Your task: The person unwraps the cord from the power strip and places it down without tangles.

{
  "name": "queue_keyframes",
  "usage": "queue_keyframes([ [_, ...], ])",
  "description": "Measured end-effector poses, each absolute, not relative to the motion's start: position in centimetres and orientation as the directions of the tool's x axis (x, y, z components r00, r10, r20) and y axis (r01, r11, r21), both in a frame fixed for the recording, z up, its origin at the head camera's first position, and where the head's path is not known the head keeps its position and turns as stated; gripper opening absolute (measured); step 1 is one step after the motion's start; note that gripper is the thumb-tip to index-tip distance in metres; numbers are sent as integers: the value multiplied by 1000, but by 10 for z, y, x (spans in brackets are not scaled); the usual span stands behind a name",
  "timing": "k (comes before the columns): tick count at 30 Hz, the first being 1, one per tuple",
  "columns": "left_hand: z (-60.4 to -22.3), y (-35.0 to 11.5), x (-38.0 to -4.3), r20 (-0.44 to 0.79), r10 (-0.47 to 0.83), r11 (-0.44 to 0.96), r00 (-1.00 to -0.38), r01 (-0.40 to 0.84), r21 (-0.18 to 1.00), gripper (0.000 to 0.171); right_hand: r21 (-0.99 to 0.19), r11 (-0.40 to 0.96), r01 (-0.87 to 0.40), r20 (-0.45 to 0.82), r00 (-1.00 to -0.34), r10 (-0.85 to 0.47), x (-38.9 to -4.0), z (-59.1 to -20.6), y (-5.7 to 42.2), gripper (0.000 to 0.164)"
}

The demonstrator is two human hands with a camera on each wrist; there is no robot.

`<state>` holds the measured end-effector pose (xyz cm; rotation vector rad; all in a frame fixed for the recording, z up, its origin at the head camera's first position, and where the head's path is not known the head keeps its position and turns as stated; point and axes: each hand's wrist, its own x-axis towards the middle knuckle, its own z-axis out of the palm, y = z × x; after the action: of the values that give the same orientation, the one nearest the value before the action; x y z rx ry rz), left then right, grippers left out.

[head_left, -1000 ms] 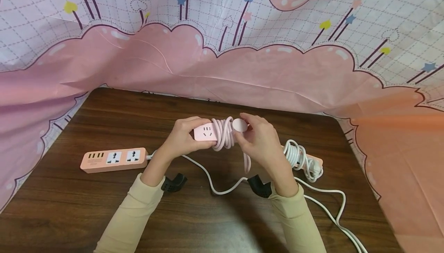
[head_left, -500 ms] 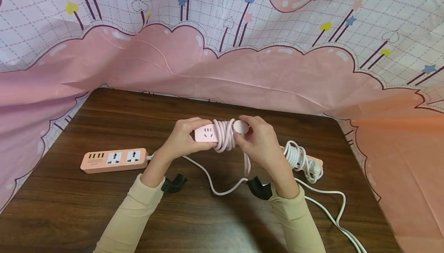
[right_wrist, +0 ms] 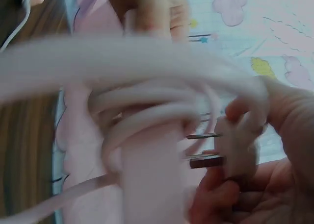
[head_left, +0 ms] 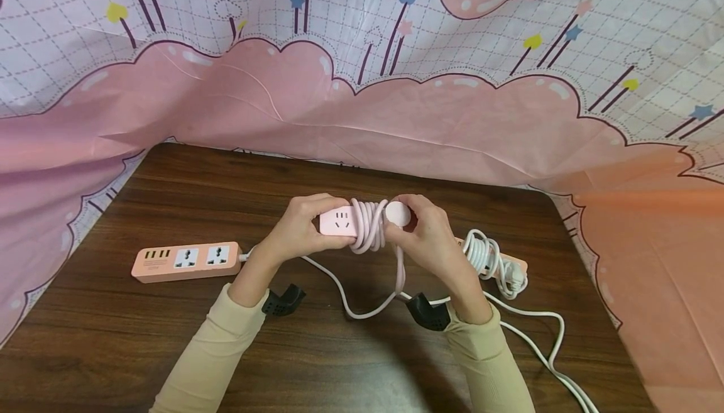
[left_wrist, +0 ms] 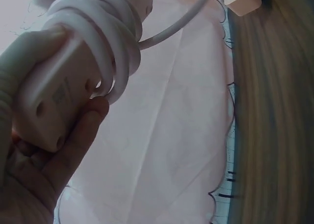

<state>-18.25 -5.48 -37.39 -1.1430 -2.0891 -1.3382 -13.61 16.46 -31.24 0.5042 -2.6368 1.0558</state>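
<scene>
A pink power strip (head_left: 337,220) is held up over the wooden table, its thick pink cord (head_left: 369,227) wound round its middle in several loops. My left hand (head_left: 298,227) grips the strip's left end between thumb and fingers; the left wrist view shows screw holes on the strip's underside (left_wrist: 61,94). In my right hand (head_left: 432,237) is the cord's round-backed plug (head_left: 398,214), pinched at the strip's right end. Its metal prongs point toward the strip's side in the right wrist view, where the plug (right_wrist: 236,148) stands apart from it. A stretch of cord hangs below my right hand.
An orange power strip (head_left: 186,262) lies at the left, its white cord (head_left: 362,316) trailing across the table (head_left: 339,375). Behind my right forearm is another orange strip (head_left: 513,261) wrapped in white cord (head_left: 479,253). A cartoon-printed curtain (head_left: 362,111) surrounds the table.
Both hands have come slightly nearer and a little right with the pink strip. The plug has shifted slightly rightward and down with the right hand, and the hanging cord has swung.
</scene>
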Motion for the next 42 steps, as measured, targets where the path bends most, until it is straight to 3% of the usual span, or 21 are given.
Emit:
queue_keyframes([
  [8, -371, -54, -181, 716, 414, 204, -562, 824, 529, 48, -513, 615, -598, 570, -774, -277, -125, -301, 166, 31],
  [11, -370, -58, -184, 714, 386, 234, -584, 811, 537, 47, -503, 592, -630, 596, -749, -290, -115, -301, 168, 38],
  [15, -370, -69, -187, 716, 336, 242, -612, 791, 562, 46, -552, 551, -626, 564, -767, -307, -102, -316, 178, 44],
  [18, -369, -77, -188, 721, 302, 236, -623, 782, 577, 46, -615, 555, -561, 504, -820, -271, -104, -337, 190, 42],
  [23, -366, -86, -187, 720, 277, 223, -636, 771, 596, 46, -729, 606, -319, 329, -939, -100, -126, -370, 216, 31],
  [27, -366, -89, -185, 706, 300, 195, -642, 765, 614, 48, -759, 619, -202, 294, -955, 49, -151, -382, 233, 29],
  [30, -368, -88, -183, 695, 333, 170, -637, 766, 620, 48, -778, 580, -242, 398, -904, 157, -164, -377, 244, 30],
  [35, -369, -86, -182, 684, 386, 144, -619, 773, 618, 48, -793, 356, -494, 596, -750, 287, -175, -355, 255, 31],
  [42, -373, -89, -183, 669, 400, 162, -627, 766, 622, 49, -719, 70, -692, 644, -624, 443, -156, -314, 258, 37],
])
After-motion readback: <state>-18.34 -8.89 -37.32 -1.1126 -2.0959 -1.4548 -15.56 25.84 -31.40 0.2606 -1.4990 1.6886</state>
